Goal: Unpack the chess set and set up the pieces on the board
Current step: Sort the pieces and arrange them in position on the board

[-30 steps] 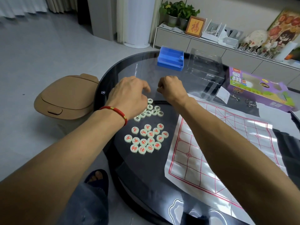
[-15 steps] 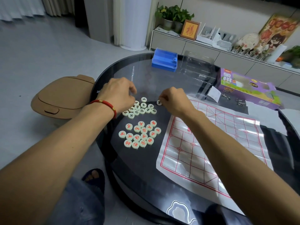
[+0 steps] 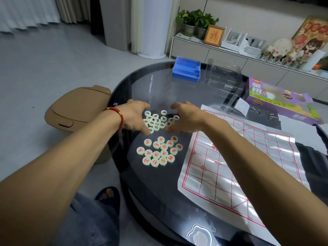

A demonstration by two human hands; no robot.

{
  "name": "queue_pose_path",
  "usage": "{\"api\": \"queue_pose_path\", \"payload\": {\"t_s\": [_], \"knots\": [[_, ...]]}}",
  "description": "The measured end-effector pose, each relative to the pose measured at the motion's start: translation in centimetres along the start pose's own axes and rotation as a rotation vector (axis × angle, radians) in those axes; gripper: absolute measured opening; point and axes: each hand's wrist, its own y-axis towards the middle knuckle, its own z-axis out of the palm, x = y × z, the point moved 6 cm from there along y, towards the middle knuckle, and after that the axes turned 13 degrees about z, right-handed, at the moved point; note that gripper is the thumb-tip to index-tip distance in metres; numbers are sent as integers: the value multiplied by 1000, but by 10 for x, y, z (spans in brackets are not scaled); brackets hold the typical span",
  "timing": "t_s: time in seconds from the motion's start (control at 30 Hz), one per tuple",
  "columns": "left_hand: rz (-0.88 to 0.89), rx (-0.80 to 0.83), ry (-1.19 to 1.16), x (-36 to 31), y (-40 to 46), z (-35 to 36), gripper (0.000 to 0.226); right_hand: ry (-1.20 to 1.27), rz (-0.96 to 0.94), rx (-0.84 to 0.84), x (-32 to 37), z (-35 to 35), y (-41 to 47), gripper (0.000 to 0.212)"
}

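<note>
Two clusters of round pale chess pieces lie on the dark glass table (image 3: pixel 159 192). The far cluster carries black characters (image 3: pixel 158 120); the near cluster carries red characters (image 3: pixel 159 151). My left hand (image 3: pixel 135 116), with a red bracelet on its wrist, cups the left side of the black-marked cluster, fingers spread. Opposite it, my right hand (image 3: pixel 186 118) cups the right side, also spread, holding nothing. The white paper board with red grid lines (image 3: pixel 239 166) lies flat to the right of the pieces, with no piece on it.
A blue plastic tray (image 3: pixel 186 71) and a clear plastic lid (image 3: pixel 223 77) sit at the table's far edge. A purple game box (image 3: pixel 278 102) lies at the far right. A tan bin (image 3: pixel 78 109) stands on the floor to the left of the table.
Both hands have opened from closed fists and spread around the black-marked pieces. The right hand has let go of the piece it pinched.
</note>
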Motion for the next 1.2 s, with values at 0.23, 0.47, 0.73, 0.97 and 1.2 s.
{"api": "queue_pose_path", "payload": {"t_s": [0.23, 0.47, 0.73, 0.97, 1.2], "knots": [[59, -74, -14, -5, 16, 3, 93, 74, -16, 20, 5, 0, 10, 73], [69, -136, -40, -11, 28, 0, 86, 204, 18, 4, 6, -4, 27, 62], [98, -231, 10, -13, 23, -8, 72, 9, -105, -233, -2, -21, 3, 50], [339, -238, 205, -47, -40, 6, 34, -80, -397, -169, -14, 4, -82, 41], [363, -220, 229, -48, -50, 15, 33, -93, -415, -198, -12, 14, -72, 37]]}}
